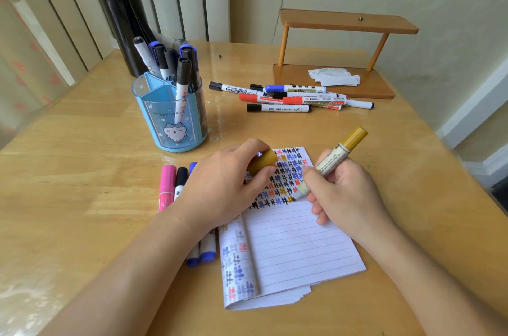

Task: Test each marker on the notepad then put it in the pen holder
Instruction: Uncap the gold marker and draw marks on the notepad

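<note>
My right hand (347,195) grips a gold marker (334,161), its uncapped tip touching the lined notepad (297,242) at the end of a row of coloured test marks. My left hand (220,187) rests on the notepad's upper left corner and holds the marker's gold cap (262,162) between thumb and fingers. The blue pen holder (171,113) stands behind my left hand with several markers upright in it. A pile of loose markers (288,98) lies further back on the table.
A pink marker (166,187), a black one and two blue ones lie left of the notepad, partly under my left wrist. A brown wooden stand (334,85) with a crumpled tissue sits at the back right. A tall black bottle (121,14) stands behind the holder.
</note>
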